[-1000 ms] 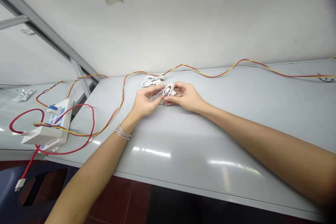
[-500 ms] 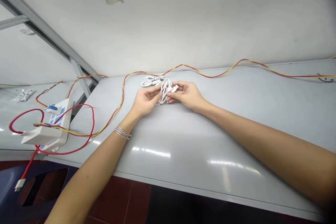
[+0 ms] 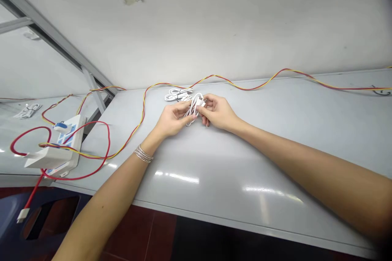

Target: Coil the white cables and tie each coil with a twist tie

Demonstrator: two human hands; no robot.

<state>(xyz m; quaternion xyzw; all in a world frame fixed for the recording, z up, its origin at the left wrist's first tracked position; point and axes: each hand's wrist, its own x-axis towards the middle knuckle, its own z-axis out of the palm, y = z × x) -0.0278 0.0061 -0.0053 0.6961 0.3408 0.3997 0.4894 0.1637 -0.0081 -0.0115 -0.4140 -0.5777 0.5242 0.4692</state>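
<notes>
A looped white USB cable (image 3: 193, 108) is pinched in the closed grips of the left hand (image 3: 174, 119) and right hand (image 3: 219, 112), which keep its loops gathered above the grey tabletop (image 3: 245, 159). A coiled white cable (image 3: 178, 95) lies just beyond, at twelve o'clock.

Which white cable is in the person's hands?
The looped cable between left hand and right hand; the coiled bundle beyond and the far-left one lie untouched.

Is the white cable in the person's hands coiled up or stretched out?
Coiled: the white cable hangs in narrow loops, pinched between the left hand and the right hand.
</notes>
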